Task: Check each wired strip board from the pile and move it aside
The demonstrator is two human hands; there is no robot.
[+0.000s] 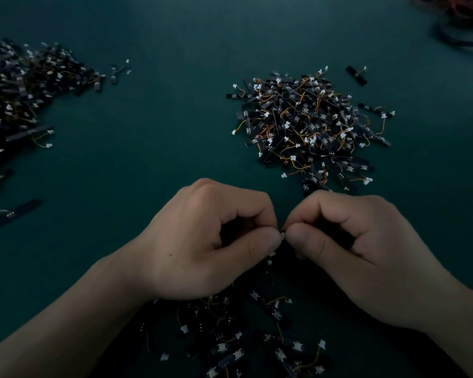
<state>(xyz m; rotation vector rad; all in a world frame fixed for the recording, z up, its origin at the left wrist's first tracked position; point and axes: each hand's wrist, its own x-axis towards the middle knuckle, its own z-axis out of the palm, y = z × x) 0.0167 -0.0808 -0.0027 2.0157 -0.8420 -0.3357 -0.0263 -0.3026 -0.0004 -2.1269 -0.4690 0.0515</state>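
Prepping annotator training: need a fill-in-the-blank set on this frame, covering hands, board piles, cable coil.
1. The left hand and right hand both pinch one small piece between fingertips and ____.
2. The centre pile is dotted with small ____ connectors.
3. The cable coil lies in the picture's top ____ corner.
Missing: thumbs; white; right.

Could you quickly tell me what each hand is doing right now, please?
Left hand: pinches a wired strip board, mostly hidden.
Right hand: pinches the same board from the other side.
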